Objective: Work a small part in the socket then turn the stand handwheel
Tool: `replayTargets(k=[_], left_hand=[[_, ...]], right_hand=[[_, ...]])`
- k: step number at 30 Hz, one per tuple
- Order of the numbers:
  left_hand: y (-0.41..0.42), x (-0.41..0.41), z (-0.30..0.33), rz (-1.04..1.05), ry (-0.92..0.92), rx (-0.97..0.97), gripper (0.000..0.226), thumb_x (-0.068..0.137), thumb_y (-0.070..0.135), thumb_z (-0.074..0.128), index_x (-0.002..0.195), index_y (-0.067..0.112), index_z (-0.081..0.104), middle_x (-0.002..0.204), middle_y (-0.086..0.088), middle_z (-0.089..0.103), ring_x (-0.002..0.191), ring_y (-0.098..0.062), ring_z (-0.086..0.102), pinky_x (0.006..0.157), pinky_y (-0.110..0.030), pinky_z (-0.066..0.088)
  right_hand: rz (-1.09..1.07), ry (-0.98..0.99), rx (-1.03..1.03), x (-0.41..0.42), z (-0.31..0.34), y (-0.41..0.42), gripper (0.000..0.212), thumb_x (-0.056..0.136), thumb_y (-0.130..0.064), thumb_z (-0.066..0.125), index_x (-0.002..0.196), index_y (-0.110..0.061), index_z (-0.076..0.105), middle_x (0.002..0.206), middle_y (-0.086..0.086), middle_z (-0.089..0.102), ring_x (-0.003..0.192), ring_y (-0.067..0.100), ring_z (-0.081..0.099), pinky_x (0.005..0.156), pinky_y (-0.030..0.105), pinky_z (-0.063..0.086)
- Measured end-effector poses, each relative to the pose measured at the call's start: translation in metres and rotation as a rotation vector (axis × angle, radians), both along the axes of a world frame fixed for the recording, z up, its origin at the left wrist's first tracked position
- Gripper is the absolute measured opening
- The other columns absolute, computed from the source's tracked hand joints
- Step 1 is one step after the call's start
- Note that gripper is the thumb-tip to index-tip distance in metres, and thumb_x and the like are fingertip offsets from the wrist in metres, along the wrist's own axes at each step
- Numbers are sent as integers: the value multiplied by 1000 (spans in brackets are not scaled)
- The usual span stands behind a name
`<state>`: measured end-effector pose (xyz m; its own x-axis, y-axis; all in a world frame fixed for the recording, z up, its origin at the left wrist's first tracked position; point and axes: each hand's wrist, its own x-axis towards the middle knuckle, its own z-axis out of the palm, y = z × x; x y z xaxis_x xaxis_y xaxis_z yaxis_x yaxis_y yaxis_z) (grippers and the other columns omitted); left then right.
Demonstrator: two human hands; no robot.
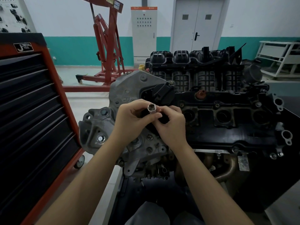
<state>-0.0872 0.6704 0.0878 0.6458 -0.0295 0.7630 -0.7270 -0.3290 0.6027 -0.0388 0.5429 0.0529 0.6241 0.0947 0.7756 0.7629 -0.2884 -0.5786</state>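
A small chrome socket (pixel 151 108) is held up between both hands over the front end of an engine (pixel 211 114), its open end turned toward the camera so that the inner drive recess can be seen. The left hand (pixel 131 117) is curled round the socket from the left — thumb and forefinger are closed on its body, so this grip is shut firmly on the part. The right hand (pixel 172 125) is brought in from the right, its fingertips pinched against the rear of the socket; whether something dark is also gripped beneath the fingers cannot be told. Both grips are thus closed on the one piece, which is kept clear of the engine, just above the black oil filler cap (pixel 164 92) and the grey timing cover (pixel 129 88).

A black intake manifold (pixel 194 69) is seen across the back of the engine. To the left a red tool cabinet (pixel 37 111) with dark drawers is stood on castors — behind it, a red engine hoist (pixel 107 46) on the floor. A grey control cabinet (pixel 144 30) and a double door (pixel 197 23) are set against the far wall.
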Motion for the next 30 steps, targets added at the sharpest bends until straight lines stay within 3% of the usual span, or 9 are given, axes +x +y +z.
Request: replayTargets(k=[3,5,10,14,16,18,21,25,30], left_hand=[[2,0,-1,-51,76,-14,16,83,-8,67,98,-2,70,96,-9,72,96,-19,70,89,-32,54],[4,0,-1,-87,111,-34,16,85,-9,64,100,-10,68,98,-10,72,98,-17,69,89,-30,53],[0,-1,2,-20,27,2,18,77,-1,75,94,2,71,91,-9,71,89,-18,69,84,-29,54],[-1,-1,1,-27,27,-47,19,76,-2,74,95,5,71,90,-5,72,89,-12,70,84,-24,53],[1,-1,1,-78,80,-32,24,81,-8,68,104,1,69,96,-7,72,95,-14,70,87,-25,53],[2,-1,2,-121,107,-30,28,84,-10,64,110,-1,66,100,-8,71,97,-10,69,88,-22,52],[1,-2,3,-124,84,-29,27,82,-3,68,108,4,66,99,-13,70,97,-20,69,89,-31,54],[1,-1,2,-28,29,-26,20,75,9,76,94,8,70,90,-12,72,87,-27,69,83,-39,56],[2,-2,2,-107,87,-46,23,82,-7,68,102,5,69,97,-10,72,96,-21,70,88,-31,54]], right_hand=[[-13,-84,-44,1,0,1,18,80,-14,67,95,-6,72,85,2,73,90,8,53,86,42,47],[-18,-69,-28,1,-1,1,20,79,-14,68,95,-5,73,84,4,72,89,7,50,83,42,49],[-18,7,-1,2,-3,0,13,80,-16,71,90,-9,74,84,-3,71,92,21,59,81,33,46],[-3,-59,7,0,0,0,13,80,-16,70,90,-9,72,86,-10,68,93,-15,49,83,35,46],[-1,-80,-30,2,-1,0,16,81,-14,68,94,-6,72,88,-5,70,93,-9,49,85,40,47],[-6,-28,-37,2,-2,0,21,82,-14,68,100,-5,73,89,2,72,97,12,55,85,44,49],[-20,26,-6,2,-3,0,19,81,-15,71,98,-7,74,85,-2,70,94,29,58,82,39,48],[-11,52,-30,2,-1,0,15,82,-20,69,92,-10,74,87,-2,72,94,27,59,85,32,43],[0,-9,-53,2,0,0,22,82,-19,65,101,-9,72,91,-1,72,94,8,54,89,36,45]])
